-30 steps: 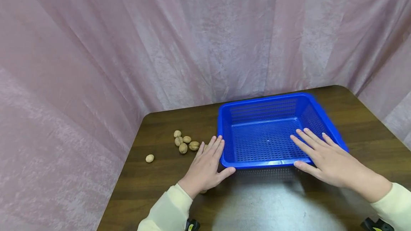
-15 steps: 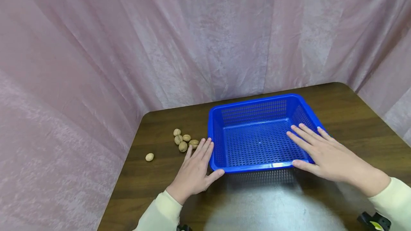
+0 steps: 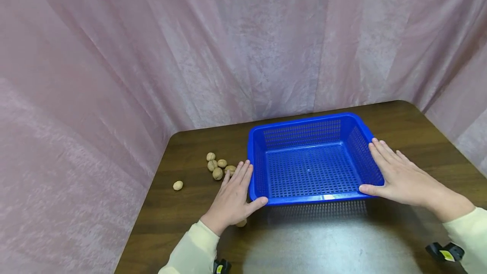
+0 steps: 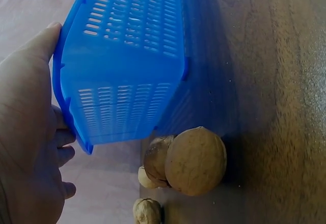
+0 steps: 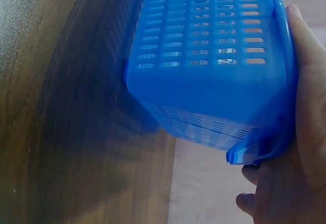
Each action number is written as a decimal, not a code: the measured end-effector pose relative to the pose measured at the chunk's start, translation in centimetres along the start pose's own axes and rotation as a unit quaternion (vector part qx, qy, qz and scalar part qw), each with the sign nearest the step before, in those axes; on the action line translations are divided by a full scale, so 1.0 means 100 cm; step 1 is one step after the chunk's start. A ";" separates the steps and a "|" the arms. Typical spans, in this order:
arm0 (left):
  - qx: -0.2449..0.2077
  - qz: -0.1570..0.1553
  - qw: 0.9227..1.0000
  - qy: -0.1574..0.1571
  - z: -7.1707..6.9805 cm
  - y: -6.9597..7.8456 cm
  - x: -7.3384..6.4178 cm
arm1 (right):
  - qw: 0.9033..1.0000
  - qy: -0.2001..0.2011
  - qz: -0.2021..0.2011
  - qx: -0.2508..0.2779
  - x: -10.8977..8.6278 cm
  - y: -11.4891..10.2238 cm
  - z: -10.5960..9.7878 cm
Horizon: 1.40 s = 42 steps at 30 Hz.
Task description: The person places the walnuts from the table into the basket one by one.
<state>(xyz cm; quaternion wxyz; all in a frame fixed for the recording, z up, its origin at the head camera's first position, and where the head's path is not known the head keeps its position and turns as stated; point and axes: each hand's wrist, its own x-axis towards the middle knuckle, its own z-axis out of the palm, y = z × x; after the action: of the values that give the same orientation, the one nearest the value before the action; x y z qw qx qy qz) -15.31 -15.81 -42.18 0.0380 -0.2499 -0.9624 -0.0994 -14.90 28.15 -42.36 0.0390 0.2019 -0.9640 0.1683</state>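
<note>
A blue plastic basket (image 3: 310, 168) with perforated walls sits on the wooden table, nothing inside it. My left hand (image 3: 232, 204) lies along its left side at the front corner, fingers straight against the rim and thumb at the front edge. At the opposite front corner, my right hand (image 3: 403, 179) touches the right rim with extended fingers, its thumb at the front edge. Several walnuts (image 3: 217, 173) are clustered left of the basket, beyond my left fingers. In the left wrist view, a walnut (image 4: 196, 162) rests on the table below the basket's rim.
One pale nut (image 3: 177, 185) lies apart toward the table's left edge. Another nut (image 3: 241, 223) is partly hidden by my left wrist. The brown table (image 3: 198, 219) ends at a pink curtain (image 3: 243, 54) behind and to the sides.
The basket has slid left with my left hand against it, then stayed about there. My right hand has moved from over the basket's front right corner outward to its right rim.
</note>
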 end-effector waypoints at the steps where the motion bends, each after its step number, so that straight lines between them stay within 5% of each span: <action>1: 0.002 0.000 1.000 -0.001 0.001 0.000 0.000 | 1.000 -0.003 0.006 0.003 -0.001 0.000 0.000; 14: -0.001 -0.002 1.000 -0.008 -0.005 -0.005 -0.003 | 0.999 -0.013 0.032 0.012 0.001 0.000 -0.002; 22: -0.026 -0.015 1.000 -0.003 -0.013 -0.040 -0.027 | 0.999 -0.014 0.034 0.015 0.001 0.001 -0.003; 29: -0.088 -0.039 0.995 -0.003 0.000 -0.063 -0.050 | 0.999 -0.016 0.027 0.015 0.002 0.000 -0.004; 42: -0.102 -0.035 0.994 -0.029 0.030 -0.060 -0.029 | 0.999 -0.011 0.027 0.019 0.001 0.001 -0.001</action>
<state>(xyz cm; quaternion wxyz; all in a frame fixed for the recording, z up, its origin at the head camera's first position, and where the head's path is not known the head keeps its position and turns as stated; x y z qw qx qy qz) -15.74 -21.68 -46.54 -0.0187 -0.2219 -0.9559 -0.1915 -15.04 28.25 -42.25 0.0197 0.1784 -0.9662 0.1852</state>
